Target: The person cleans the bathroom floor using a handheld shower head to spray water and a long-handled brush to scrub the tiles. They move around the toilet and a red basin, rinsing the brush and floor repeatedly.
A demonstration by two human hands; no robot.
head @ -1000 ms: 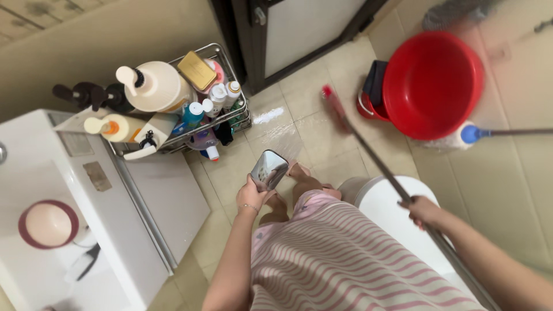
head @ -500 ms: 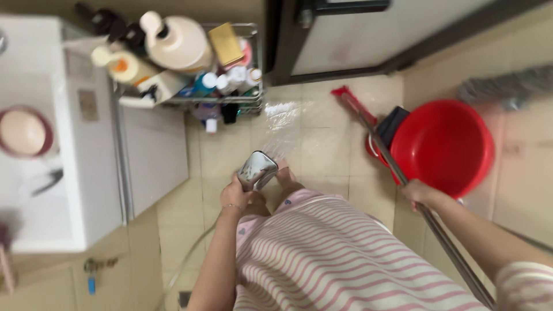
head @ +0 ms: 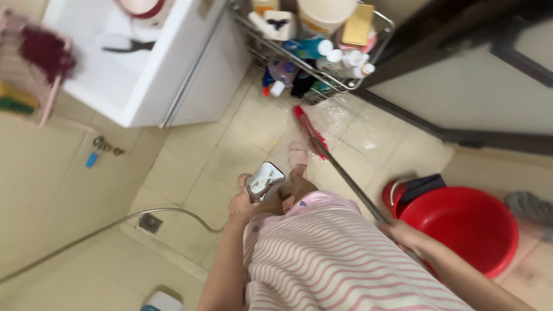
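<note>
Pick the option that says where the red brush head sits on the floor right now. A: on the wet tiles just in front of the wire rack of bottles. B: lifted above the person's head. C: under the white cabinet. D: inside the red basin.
A: the red brush head lies on the wet tiles right below the wire rack of bottles, apart from the red basin, with the right hand on its long handle.
</note>
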